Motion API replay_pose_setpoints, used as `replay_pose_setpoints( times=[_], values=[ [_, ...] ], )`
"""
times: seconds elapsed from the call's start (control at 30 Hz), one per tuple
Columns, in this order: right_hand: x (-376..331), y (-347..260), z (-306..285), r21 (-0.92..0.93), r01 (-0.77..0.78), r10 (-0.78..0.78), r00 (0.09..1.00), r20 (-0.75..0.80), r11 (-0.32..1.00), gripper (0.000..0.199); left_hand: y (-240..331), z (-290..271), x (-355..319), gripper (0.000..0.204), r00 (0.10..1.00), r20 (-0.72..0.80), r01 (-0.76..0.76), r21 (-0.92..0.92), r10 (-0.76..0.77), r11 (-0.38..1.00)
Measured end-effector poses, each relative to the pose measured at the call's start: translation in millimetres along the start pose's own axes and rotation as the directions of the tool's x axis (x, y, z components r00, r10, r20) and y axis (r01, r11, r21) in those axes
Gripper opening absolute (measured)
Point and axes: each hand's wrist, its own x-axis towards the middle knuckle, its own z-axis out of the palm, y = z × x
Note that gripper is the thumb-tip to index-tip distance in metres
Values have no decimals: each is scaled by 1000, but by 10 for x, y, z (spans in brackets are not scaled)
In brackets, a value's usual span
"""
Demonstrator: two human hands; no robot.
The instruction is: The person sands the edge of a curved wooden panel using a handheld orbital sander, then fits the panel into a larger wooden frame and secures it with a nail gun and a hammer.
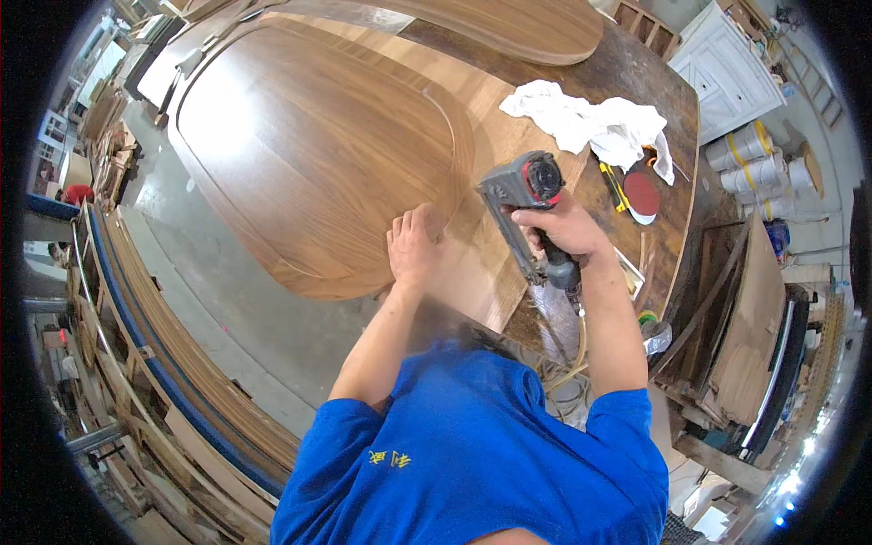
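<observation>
A large oval wooden panel (309,154) with a raised rim and glossy brown grain lies on the left part of the workbench, jutting past its edge. My left hand (413,245) is on the panel's near right rim, fingers bent and close together over it. My right hand (572,227) is wrapped round the handle of a black and grey nail gun (513,186) with a red ring at its round end. The gun is held above the bench, to the right of the panel and apart from it. A pale hose (582,336) runs down below its grip.
On the workbench (677,104) lie a white cloth (590,118), a yellow utility knife (614,188) and a red sanding disc (641,195). Another curved wooden panel (509,27) is at the back. Long boards (182,336) stand at left; wrapped rolls (749,168) at right.
</observation>
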Motion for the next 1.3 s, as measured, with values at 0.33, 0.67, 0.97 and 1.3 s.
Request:
replay_pose_setpoints(
  times=[0.33,0.67,0.97,1.3],
  values=[
    [191,-51,419,-347,-133,183,976,116,929,58,-32,1,-5,60,1000,-14,19,-19,-19,1000],
    [422,-16,602,-476,-44,144,974,176,878,46,-54,64,10,58,1000,-17,24,-4,-24,1000],
    [452,-107,641,-485,-62,184,961,208,873,45,-19,-36,0,57,999,-23,24,-42,-25,999],
    [633,40,543,-525,-142,277,943,187,839,44,-13,35,-3,56,1000,-25,11,-23,-11,1000]
  ],
)
